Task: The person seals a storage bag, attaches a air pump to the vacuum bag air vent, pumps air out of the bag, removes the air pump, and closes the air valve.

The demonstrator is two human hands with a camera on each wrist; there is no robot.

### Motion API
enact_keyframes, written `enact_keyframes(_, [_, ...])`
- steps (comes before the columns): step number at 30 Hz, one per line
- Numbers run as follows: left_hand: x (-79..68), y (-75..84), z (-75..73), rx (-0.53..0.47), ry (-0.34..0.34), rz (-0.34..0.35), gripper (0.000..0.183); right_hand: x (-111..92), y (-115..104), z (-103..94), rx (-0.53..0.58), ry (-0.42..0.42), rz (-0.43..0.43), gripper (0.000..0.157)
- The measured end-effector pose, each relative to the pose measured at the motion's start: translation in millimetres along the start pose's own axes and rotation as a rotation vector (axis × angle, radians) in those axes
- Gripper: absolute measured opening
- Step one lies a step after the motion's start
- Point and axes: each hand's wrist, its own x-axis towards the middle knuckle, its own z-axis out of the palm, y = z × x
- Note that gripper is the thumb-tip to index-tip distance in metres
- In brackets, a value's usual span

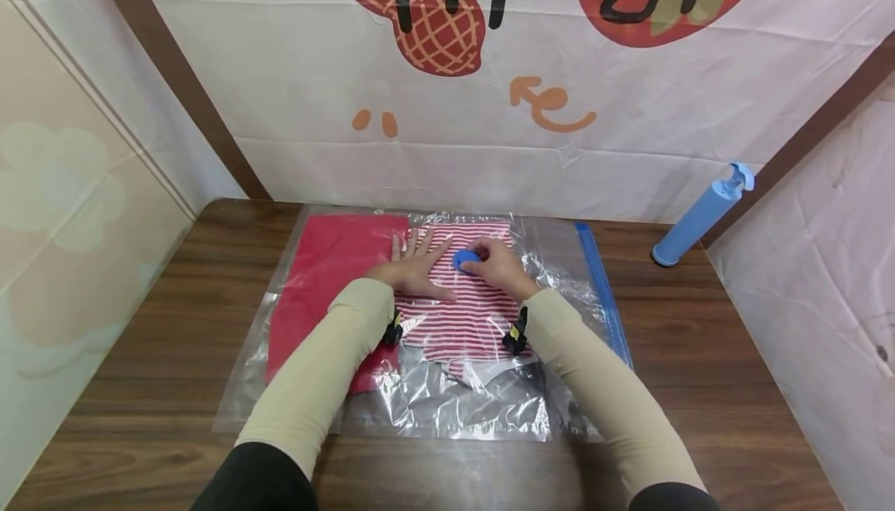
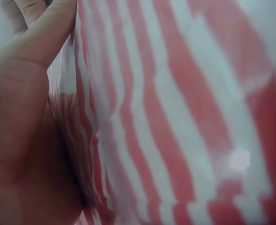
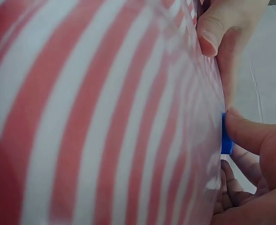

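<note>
The right hand (image 1: 501,267) pinches the round blue plastic cap (image 1: 464,261) on the clear plastic bag (image 1: 447,415); the left hand (image 1: 416,271), fingers spread wide just left, should press flat to steady it.

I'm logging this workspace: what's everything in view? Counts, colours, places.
Table: 1, brown, beneath bag
Bag: 1, clear, on table
Seal strip: 1, blue, bag's right edge
Red cloth: 1, red, inside bag, left
Striped cloth: 1, red and white, inside bag, centre
Cap: 1, blue, over striped cloth
Pump: 1, light blue, table's right rear
Backdrop: 1, mostly white, behind table
Side panels: 2, pale, both sides
Wrist devices: 2, black, wrists
Sleeves: 2, cream and black, arms
Left hand: 1, bare, over striped cloth
Right hand: 1, bare, pinching cap
</note>
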Motion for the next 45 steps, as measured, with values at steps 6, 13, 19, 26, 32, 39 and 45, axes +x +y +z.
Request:
enact_keyframes(6, [4.7, -3.6, 4.1, -0.007, 0.005, -0.006, 0.123, -0.5, 1.0, 1.1, -0.010, 0.003, -0.030, 0.026])
enact_keyframes(13, [6.1, -4.6, 6.9, -0.019, -0.010, -0.026, 0.122, -1.9, 5.1, 4.5, -0.024, 0.005, -0.051, 0.025])
enact_keyframes(19, [6.8, -5.8, 6.9, -0.015, -0.008, -0.030, 0.124, -0.3, 8.2, 4.8, -0.021, 0.008, -0.075, 0.024])
enact_keyframes(26, [-0.2, -1.0, 0.7, -0.009, 0.009, -0.001, 0.124, -0.5, 6.3, 0.6, 0.018, -0.026, -0.123, 0.026])
enact_keyframes(32, [1.4, -0.6, -1.6, -0.010, 0.006, -0.012, 0.124, -0.8, 6.2, 1.0, 0.095, -0.012, -0.008, 0.043])
enact_keyframes(39, [2.3, 0.8, -0.1, -0.011, 0.004, -0.009, 0.121, -3.0, 8.3, 4.3, 0.136, 0.029, 0.031, 0.039])
enact_keyframes(45, [-8.0, 8.2, -4.5, -0.004, 0.019, -0.002, 0.117, -4.6, 8.1, 5.7, 0.122, 0.025, 0.036, 0.033])
